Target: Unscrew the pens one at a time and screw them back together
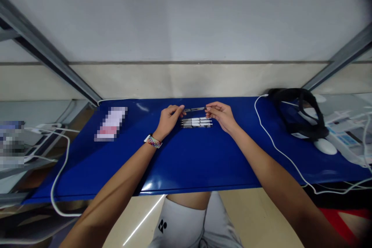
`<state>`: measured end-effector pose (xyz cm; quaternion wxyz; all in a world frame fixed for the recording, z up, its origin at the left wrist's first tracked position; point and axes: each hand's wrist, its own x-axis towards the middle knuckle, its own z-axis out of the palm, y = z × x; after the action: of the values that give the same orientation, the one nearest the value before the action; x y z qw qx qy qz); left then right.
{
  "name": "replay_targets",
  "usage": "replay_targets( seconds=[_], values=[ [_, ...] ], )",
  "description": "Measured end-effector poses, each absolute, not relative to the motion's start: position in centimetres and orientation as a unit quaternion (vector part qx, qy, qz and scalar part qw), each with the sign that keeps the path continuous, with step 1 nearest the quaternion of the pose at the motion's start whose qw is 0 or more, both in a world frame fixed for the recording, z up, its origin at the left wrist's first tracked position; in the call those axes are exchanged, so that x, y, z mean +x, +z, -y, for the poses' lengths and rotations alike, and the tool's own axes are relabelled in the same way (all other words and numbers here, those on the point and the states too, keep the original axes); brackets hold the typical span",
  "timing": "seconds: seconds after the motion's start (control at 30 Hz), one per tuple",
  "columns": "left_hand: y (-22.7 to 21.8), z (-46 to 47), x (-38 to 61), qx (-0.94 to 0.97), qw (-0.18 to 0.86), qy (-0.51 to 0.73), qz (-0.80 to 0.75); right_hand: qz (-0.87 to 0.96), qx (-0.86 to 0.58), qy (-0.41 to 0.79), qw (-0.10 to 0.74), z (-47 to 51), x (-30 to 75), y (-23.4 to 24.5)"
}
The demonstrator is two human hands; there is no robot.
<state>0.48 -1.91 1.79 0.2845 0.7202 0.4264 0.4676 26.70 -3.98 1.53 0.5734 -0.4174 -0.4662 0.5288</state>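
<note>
My left hand (pixel 169 118) and my right hand (pixel 221 115) hold a dark pen (pixel 195 109) between them, one pinching each end, just above the blue table (pixel 186 162). Three white pens (pixel 197 123) lie side by side on the table right below the held pen, between my hands. A coloured band is on my left wrist.
A blurred pink and white packet (pixel 111 124) lies at the left of the table. A black headset with straps (pixel 299 114) and a white cable (pixel 279 147) are at the right. A white oval device (pixel 325 146) and papers sit further right. Cables hang at the left edge.
</note>
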Motion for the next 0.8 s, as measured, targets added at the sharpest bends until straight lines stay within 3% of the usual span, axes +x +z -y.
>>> replay_targets(
  seconds=[0.8],
  values=[
    [1.0, 0.7, -0.3, 0.687, 0.364, 0.478, -0.41, 0.451, -0.429, 0.523, 0.582, 3.7, 26.8, 0.9]
  ],
)
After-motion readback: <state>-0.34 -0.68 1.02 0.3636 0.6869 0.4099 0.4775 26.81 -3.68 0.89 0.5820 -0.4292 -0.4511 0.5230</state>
